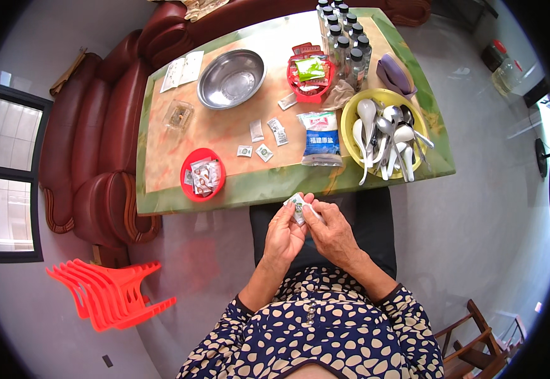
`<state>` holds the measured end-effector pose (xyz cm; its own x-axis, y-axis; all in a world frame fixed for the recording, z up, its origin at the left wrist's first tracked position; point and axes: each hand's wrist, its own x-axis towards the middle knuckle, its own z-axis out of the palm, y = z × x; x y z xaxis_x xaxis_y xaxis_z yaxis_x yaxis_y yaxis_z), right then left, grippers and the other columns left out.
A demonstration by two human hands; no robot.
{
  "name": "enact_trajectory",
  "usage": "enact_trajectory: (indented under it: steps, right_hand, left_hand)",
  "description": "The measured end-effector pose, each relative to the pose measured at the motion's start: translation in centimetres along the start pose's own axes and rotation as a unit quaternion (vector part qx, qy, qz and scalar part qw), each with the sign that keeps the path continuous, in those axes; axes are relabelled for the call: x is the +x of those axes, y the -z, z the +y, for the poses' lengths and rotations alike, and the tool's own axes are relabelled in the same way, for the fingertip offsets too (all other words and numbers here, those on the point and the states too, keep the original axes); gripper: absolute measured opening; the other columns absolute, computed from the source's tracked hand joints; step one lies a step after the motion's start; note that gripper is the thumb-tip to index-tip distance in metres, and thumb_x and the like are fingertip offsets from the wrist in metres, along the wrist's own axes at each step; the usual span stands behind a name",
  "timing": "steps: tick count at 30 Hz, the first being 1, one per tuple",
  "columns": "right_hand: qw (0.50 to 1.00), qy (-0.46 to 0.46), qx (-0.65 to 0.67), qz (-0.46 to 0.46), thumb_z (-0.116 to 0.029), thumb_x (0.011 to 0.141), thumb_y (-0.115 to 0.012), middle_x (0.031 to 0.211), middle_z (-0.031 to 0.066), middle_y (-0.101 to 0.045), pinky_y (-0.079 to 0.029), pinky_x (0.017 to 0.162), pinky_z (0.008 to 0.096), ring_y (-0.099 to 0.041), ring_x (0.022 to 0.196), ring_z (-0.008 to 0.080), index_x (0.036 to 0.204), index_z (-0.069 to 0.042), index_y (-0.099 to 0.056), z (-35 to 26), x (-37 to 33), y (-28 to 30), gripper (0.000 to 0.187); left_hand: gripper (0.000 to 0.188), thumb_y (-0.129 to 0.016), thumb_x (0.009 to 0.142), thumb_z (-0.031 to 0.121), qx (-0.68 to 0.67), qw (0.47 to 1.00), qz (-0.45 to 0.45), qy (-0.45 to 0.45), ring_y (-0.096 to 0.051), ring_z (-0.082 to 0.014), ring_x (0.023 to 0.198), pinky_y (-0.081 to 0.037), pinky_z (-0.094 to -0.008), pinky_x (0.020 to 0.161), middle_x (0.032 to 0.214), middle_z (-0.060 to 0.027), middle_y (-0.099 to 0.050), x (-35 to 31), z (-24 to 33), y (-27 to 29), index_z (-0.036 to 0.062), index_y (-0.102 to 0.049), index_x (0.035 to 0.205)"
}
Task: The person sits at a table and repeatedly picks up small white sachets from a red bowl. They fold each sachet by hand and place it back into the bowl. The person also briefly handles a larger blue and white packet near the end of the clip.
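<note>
- Pinches a small white packet (297, 208) between left hand (283, 237) and right hand (336, 236), both closed narrow on it, just in front of the near edge of the table (224, 132).
- Shows a dark green printed mark on the packet's face, too small to read and partly covered by the grip.
- Straight ahead on the table, has loose packets (264, 153) scattered flat, with dark or green print, likewise unreadable.
- To the left, near the edge, has a red bowl (204, 153) of similar packets, some with brownish print.
- To the right, has a blue-and-white bag (322, 144), with large white characters on the blue part and a red emblem above.
- Beside the bag, has a yellow bowl (348, 123) full of spoons (367, 112).
- Farther back, shows a red basket (313, 98) of red and green sachets (311, 68), black-capped bottles (343, 54) and a metal bowl (230, 80).
- Has a peach-toned, marbled tabletop with a green border.
- Beyond, shows a dark red sofa (119, 104), a bright red slatted chair (111, 294) and a glossy grey floor (470, 221).
</note>
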<state>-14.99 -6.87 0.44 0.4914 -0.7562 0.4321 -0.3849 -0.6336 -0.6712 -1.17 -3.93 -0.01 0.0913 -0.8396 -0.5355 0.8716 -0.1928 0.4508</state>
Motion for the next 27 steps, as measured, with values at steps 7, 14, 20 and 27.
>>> enact_trajectory:
  steps: [7, 14, 20, 27]
  right_hand:
    - [0.995, -0.067, 0.073, -0.024, 0.0, 0.077, -0.064, 0.111, 0.0174, -0.051, -0.046, 0.084, 0.0376, -0.051, 0.097, 0.0321, 0.12, 0.001, -0.058, -0.2, 0.9, 1.5, 0.043]
    - [0.998, 0.014, -0.041, -0.047, -0.002, 0.074, -0.062, 0.121, 0.0138, -0.051, -0.041, 0.093, 0.0399, -0.047, 0.108, 0.0313, 0.123, -0.001, -0.059, 0.1, -0.3, -0.9, 0.049]
    - [1.0, -0.004, -0.022, -0.012, -0.001, 0.072, -0.063, 0.12, 0.0138, -0.05, -0.041, 0.092, 0.0391, -0.046, 0.107, 0.0312, 0.124, -0.002, -0.059, 0.4, 0.2, -0.1, 0.052]
    - [0.998, -0.007, -0.032, -0.049, 0.006, 0.074, -0.063, 0.108, 0.0137, -0.055, -0.047, 0.08, 0.0367, -0.055, 0.096, 0.0302, 0.118, -0.003, -0.06, 0.3, -0.9, 0.7, 0.045]
  left_hand:
    - [0.032, -0.044, 0.101, 0.015, 0.043, 0.999, -0.025, -0.001, -0.055, -0.0263, 0.116, -0.046, -0.0403, 0.101, 0.124, -0.0162, -0.057, -0.2, -0.3, 1.0, -0.0042, -0.05, 0.125]
    - [0.037, -0.038, 0.102, 0.016, 0.052, 0.998, -0.041, -0.006, -0.053, -0.0258, 0.121, -0.041, -0.0362, 0.106, 0.129, -0.0188, -0.054, -0.4, -0.2, -0.2, -0.0085, -0.048, 0.127]
    - [0.036, -0.04, 0.102, 0.02, 0.043, 0.998, -0.02, 0.028, -0.054, -0.0255, 0.118, -0.044, -0.0383, 0.102, 0.127, -0.0152, -0.056, -0.8, -0.2, 0.1, -0.0026, -0.048, 0.13]
    - [0.04, -0.038, 0.103, 0.02, 0.046, 0.999, -0.001, 0.0, -0.05, -0.0327, 0.125, -0.044, -0.043, 0.104, 0.135, -0.0237, -0.049, -0.7, 0.3, -0.6, -0.0057, -0.042, 0.133]
